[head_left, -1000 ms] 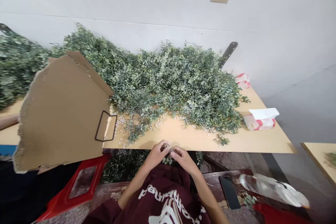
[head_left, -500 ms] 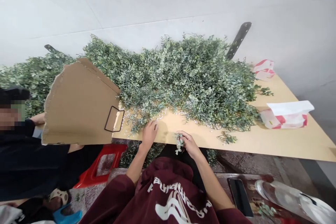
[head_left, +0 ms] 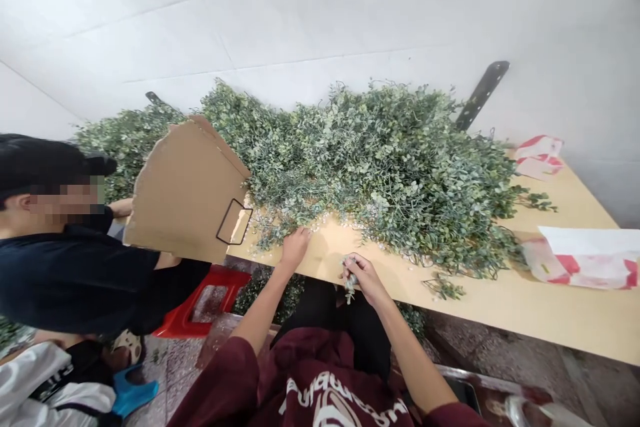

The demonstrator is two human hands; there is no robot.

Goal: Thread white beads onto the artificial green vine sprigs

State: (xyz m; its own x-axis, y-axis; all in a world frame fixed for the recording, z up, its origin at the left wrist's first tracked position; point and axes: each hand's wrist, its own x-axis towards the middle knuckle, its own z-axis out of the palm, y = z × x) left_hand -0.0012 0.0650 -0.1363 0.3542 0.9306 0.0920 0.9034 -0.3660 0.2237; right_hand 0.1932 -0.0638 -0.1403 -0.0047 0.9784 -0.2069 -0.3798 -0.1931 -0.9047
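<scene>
My right hand (head_left: 365, 275) is closed on a small sprig of leaves (head_left: 351, 292), which hangs down from the fingers at the table's front edge. To its left, my left hand (head_left: 296, 247) rests low over the table, its fingers drawn together beside small white bits (head_left: 320, 220). What those fingers hold, if anything, is too small to make out. Just beyond both hands lies a big heap of green leafy sprigs (head_left: 400, 153), which look artificial. One loose sprig (head_left: 444, 287) sits apart at the front right of the heap.
A cardboard sheet (head_left: 185, 193) with a black wire frame stands on the left, between me and a co-worker in dark clothing (head_left: 70, 273). Red-and-white packets (head_left: 575, 260) lie on the right of the table (head_left: 500, 307). A red stool (head_left: 215, 300) is below left.
The view has shifted, so more of the co-worker shows at left. The sprig stays in my right hand, while my left hand remains by the white bits.
</scene>
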